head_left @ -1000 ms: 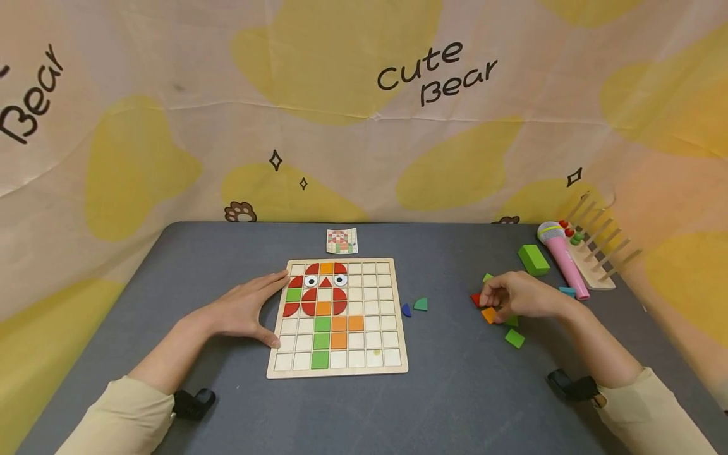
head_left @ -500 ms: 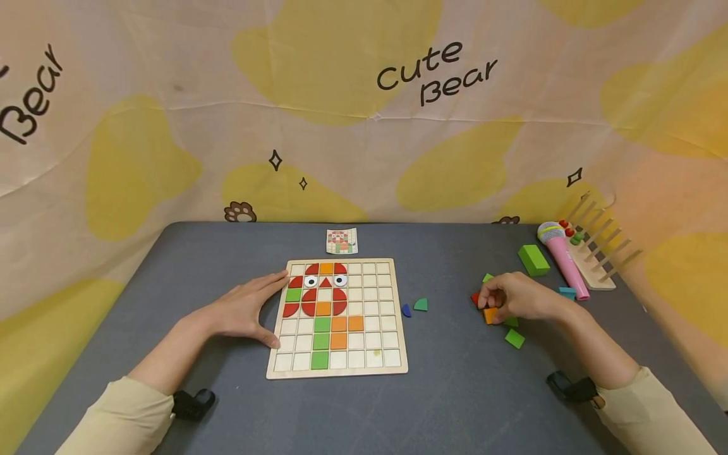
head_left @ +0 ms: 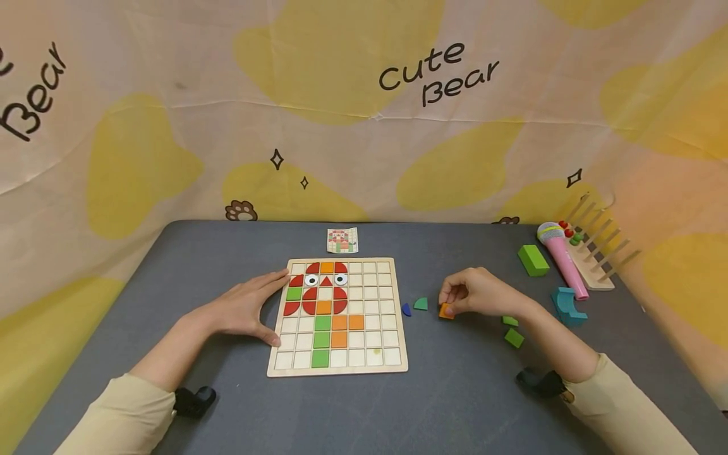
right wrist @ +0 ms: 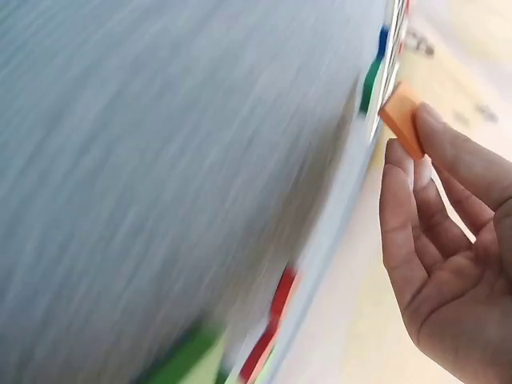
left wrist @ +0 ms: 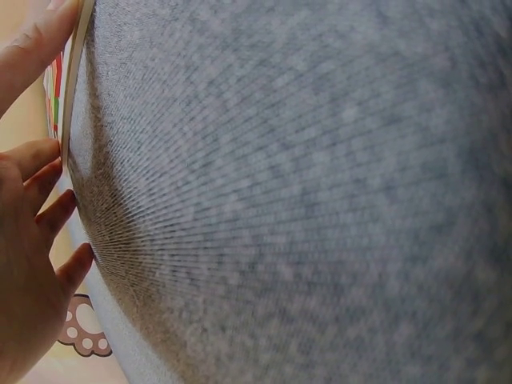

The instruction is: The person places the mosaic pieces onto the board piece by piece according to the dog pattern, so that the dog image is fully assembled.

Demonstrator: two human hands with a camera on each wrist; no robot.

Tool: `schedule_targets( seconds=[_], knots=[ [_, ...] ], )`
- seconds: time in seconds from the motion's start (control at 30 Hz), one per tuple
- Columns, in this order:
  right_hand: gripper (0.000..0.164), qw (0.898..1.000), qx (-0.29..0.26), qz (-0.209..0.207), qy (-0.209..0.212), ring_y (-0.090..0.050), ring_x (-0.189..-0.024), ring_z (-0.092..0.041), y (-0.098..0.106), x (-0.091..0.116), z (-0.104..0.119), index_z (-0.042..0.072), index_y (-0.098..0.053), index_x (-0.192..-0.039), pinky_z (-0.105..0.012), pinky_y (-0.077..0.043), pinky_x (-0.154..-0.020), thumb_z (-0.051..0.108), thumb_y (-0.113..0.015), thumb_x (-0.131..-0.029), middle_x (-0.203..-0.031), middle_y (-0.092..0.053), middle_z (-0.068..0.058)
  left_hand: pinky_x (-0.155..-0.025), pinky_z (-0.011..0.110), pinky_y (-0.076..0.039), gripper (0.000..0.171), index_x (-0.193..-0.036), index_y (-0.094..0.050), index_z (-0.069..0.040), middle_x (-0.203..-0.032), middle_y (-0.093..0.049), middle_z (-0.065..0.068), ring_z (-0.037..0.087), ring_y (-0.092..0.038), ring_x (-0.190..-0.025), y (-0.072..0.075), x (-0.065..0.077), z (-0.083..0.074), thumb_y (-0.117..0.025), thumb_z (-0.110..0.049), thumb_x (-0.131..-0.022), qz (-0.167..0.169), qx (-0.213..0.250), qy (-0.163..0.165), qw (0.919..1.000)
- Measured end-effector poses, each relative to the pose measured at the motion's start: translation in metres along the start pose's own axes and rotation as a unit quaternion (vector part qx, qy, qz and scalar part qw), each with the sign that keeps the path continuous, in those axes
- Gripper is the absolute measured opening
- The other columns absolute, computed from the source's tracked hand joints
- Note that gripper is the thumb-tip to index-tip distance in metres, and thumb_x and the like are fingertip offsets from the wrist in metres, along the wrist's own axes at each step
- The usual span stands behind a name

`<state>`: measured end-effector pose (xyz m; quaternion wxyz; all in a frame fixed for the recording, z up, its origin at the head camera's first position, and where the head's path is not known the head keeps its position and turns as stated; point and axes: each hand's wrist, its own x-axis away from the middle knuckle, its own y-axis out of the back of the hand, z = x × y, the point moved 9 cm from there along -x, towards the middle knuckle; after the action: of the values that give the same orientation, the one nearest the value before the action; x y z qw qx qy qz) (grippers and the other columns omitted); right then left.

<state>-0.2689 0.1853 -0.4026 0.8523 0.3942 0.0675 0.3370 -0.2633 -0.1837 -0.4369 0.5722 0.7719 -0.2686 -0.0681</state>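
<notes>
A wooden grid board (head_left: 372, 342) lies left of the middle, partly filled with red, orange and green tiles and two round eye tiles (head_left: 340, 279). Along its left edge rests my left hand (head_left: 244, 308), fingers and thumb spread and fairly straight; the left wrist view shows the fingertips (left wrist: 50, 152) right at the rim. An orange square tile (right wrist: 402, 120) is pinched between the thumb and fingers of my right hand (head_left: 482, 292), right of the board. Between board and right hand are a green quarter-round tile (head_left: 421, 304) and a small blue half-round tile (head_left: 406, 309).
Green tiles (head_left: 514, 338) lie by the right forearm, and red tiles (right wrist: 282, 298) show in the right wrist view. Farther right are a green block (head_left: 533, 260), a teal arched block (head_left: 563, 306), a pink toy microphone (head_left: 569, 265) and a pegged rack (head_left: 594, 273). A pattern card (head_left: 342, 241) lies behind the board.
My right hand has carried the orange tile left from the loose tiles toward the board. The teal arched block, mostly hidden behind the forearm before, now shows. My left hand stays in place.
</notes>
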Motion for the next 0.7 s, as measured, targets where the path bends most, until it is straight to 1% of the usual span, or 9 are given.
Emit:
schedule_targets(
  seconds=[0.17, 0.3, 0.5, 0.6, 0.7],
  knots=[
    [0.009, 0.999, -0.029, -0.008, 0.011, -0.065, -0.069, -0.008, -0.018, -0.022, 0.026, 0.016, -0.073, -0.088, -0.021, -0.055, -0.064, 0.015, -0.080, -0.082, -0.077, -0.073, 0.003, -0.109, 0.073, -0.031, 0.127, -0.155, -0.030, -0.008, -0.164, -0.026, 0.014, 0.044, -0.030, -0.147, 0.001, 0.001, -0.002, -0.081, -0.071, -0.057, 0.000, 0.000, -0.003, 1.0000],
    [0.010, 0.999, -0.041, -0.010, 0.016, -0.064, -0.069, -0.008, -0.032, -0.040, 0.046, 0.017, -0.073, -0.087, -0.019, -0.054, -0.064, 0.015, -0.080, -0.082, -0.076, -0.072, 0.004, -0.110, 0.073, -0.030, 0.128, -0.156, -0.029, -0.009, -0.165, -0.025, 0.013, 0.044, -0.029, -0.148, 0.000, 0.001, -0.002, -0.081, -0.072, -0.057, 0.001, -0.001, -0.001, 1.0000],
    [0.004, 0.999, -0.018, -0.005, 0.033, -0.057, -0.068, -0.004, -0.052, -0.062, 0.074, 0.017, -0.075, -0.090, -0.016, -0.048, -0.063, 0.014, -0.076, -0.086, -0.076, -0.069, 0.006, -0.111, 0.072, -0.029, 0.128, -0.156, -0.029, -0.010, -0.166, -0.023, 0.011, 0.043, -0.028, -0.149, -0.001, 0.000, -0.001, -0.080, -0.072, -0.057, 0.004, 0.003, 0.005, 1.0000],
    [0.007, 0.999, -0.009, 0.001, 0.040, -0.058, -0.069, -0.002, -0.061, -0.068, 0.084, 0.015, -0.077, -0.092, -0.015, -0.048, -0.065, 0.011, -0.073, -0.087, -0.077, -0.070, 0.006, -0.110, 0.073, -0.029, 0.128, -0.156, -0.029, -0.010, -0.166, -0.023, 0.012, 0.043, -0.028, -0.149, -0.001, 0.000, -0.001, -0.080, -0.072, -0.057, 0.004, 0.003, 0.005, 1.0000],
    [0.011, 0.999, -0.007, 0.007, 0.050, -0.059, -0.068, -0.001, -0.070, -0.073, 0.093, 0.013, -0.077, -0.092, -0.015, -0.051, -0.067, 0.006, -0.072, -0.085, -0.077, -0.072, 0.005, -0.110, 0.073, -0.029, 0.128, -0.156, -0.029, -0.010, -0.165, -0.024, 0.012, 0.043, -0.028, -0.149, 0.000, 0.001, -0.002, -0.080, -0.071, -0.057, 0.003, 0.002, 0.004, 1.0000]
  ],
)
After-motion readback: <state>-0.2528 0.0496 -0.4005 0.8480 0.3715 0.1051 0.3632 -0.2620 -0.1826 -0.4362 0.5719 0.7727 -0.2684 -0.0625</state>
